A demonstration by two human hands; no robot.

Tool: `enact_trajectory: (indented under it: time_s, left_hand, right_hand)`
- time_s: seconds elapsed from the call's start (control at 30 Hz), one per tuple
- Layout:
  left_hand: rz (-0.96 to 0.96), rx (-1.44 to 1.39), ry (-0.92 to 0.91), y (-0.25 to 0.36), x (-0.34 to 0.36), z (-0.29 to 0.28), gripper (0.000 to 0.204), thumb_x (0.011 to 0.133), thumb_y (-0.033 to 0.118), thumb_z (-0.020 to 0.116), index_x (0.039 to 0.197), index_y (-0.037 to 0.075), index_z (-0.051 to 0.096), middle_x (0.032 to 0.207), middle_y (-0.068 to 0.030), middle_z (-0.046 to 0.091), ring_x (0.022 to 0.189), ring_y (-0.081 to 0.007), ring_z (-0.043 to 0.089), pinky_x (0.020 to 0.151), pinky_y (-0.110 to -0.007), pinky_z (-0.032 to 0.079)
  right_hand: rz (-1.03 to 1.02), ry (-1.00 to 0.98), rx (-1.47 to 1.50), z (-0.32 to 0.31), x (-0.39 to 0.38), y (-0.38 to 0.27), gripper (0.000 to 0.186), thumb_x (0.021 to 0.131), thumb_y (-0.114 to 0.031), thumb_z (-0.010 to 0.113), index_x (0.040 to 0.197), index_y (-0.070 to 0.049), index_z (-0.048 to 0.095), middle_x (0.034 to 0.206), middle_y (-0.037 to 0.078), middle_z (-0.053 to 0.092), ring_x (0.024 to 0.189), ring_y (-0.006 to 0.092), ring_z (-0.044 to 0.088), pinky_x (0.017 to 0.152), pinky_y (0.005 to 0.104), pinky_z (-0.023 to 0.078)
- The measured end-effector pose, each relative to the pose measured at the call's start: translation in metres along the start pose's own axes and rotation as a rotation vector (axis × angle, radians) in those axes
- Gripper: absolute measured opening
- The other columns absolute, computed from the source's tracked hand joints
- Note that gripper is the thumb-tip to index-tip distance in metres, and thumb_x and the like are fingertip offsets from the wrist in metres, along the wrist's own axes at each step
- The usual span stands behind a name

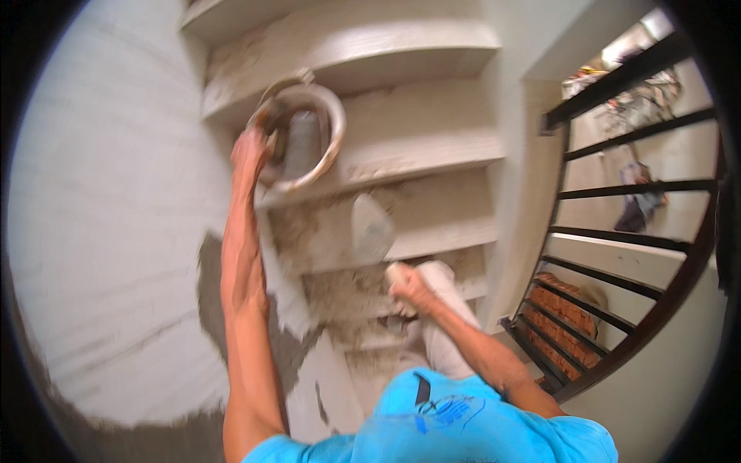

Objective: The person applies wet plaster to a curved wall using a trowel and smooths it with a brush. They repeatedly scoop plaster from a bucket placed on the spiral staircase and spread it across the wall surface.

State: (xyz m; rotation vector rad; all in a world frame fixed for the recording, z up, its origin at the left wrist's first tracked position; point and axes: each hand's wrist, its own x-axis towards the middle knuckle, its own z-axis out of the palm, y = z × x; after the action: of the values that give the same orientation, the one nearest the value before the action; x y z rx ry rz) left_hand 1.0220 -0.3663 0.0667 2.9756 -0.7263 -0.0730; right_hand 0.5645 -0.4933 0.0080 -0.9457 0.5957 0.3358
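Note:
A round, pale, mortar-smeared bucket (333, 127) stands on a stair step, its handle leaning to the far left. My left hand (253, 148) reaches out to it and is closed over its left rim, with the fingertips inside and partly blurred. Inside the bucket sits a grey mass (302, 147), whose kind I cannot make out. My right hand (413, 291) grips the light handle of a trowel (372, 228) close to my body. The trowel's pale, blurred blade points away over the lower steps, apart from the bucket.
Dirty, mortar-stained stairs (421, 139) rise ahead. A smooth whitish wall (116, 231) with a darker wet plaster patch (212, 285) runs along the left. On the right is a black metal railing (625, 239), with reddish bricks (567, 316) beyond it and lower down.

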Motion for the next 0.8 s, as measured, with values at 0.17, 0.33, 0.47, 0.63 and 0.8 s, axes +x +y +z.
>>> enact_trajectory:
  time_s: [0.17,0.33,0.47,0.63,0.8]
  left_hand:
    - [0.021,-0.124,0.183,-0.045,-0.063,-0.055,0.024,0.094,0.02,0.057,0.103,0.003,0.071,0.097,-0.0234,0.07,0.093,-0.0452,0.066,0.079,-0.053,0.052]
    - [-0.048,-0.42,0.192,-0.032,-0.157,-0.112,0.024,0.099,0.016,0.053,0.11,0.002,0.07,0.079,-0.018,0.066,0.071,-0.0299,0.063,0.065,-0.042,0.049]
    - [-0.107,-0.606,0.174,0.0,-0.235,-0.136,0.023,0.1,0.012,0.056,0.116,0.002,0.069,0.073,-0.0104,0.061,0.065,-0.0183,0.056,0.059,-0.034,0.044]
    - [0.088,-0.616,0.164,0.021,-0.272,-0.122,0.024,0.097,0.006,0.06,0.12,0.002,0.066,0.085,-0.0126,0.065,0.07,-0.025,0.061,0.063,-0.038,0.047]
    - [0.249,-0.406,0.209,0.006,-0.237,-0.114,0.029,0.094,0.001,0.06,0.122,0.004,0.064,0.094,-0.0191,0.068,0.078,-0.0371,0.066,0.067,-0.043,0.05]
  right_hand:
    - [0.071,-0.162,0.065,0.0,0.01,-0.011,0.046,0.079,-0.014,0.061,0.123,-0.001,0.056,0.075,0.004,0.059,0.049,0.0118,0.054,0.043,0.0263,0.049]
    - [0.171,-0.356,0.332,0.013,0.016,-0.03,0.053,0.089,-0.03,0.064,0.129,0.001,0.05,0.075,0.004,0.056,0.05,0.0122,0.055,0.041,0.0282,0.049]
    - [0.144,-0.488,0.415,0.037,0.034,-0.053,0.052,0.093,-0.035,0.065,0.127,0.0,0.05,0.075,0.004,0.055,0.053,0.0122,0.055,0.042,0.0284,0.049]
    - [0.197,-0.569,0.466,0.07,0.054,-0.08,0.052,0.094,-0.038,0.066,0.127,0.0,0.049,0.076,0.003,0.055,0.053,0.0117,0.055,0.041,0.0286,0.049]
    - [0.117,-0.493,0.205,0.088,0.065,-0.103,0.045,0.096,-0.036,0.063,0.121,-0.001,0.051,0.073,0.003,0.054,0.048,0.0101,0.053,0.037,0.027,0.048]
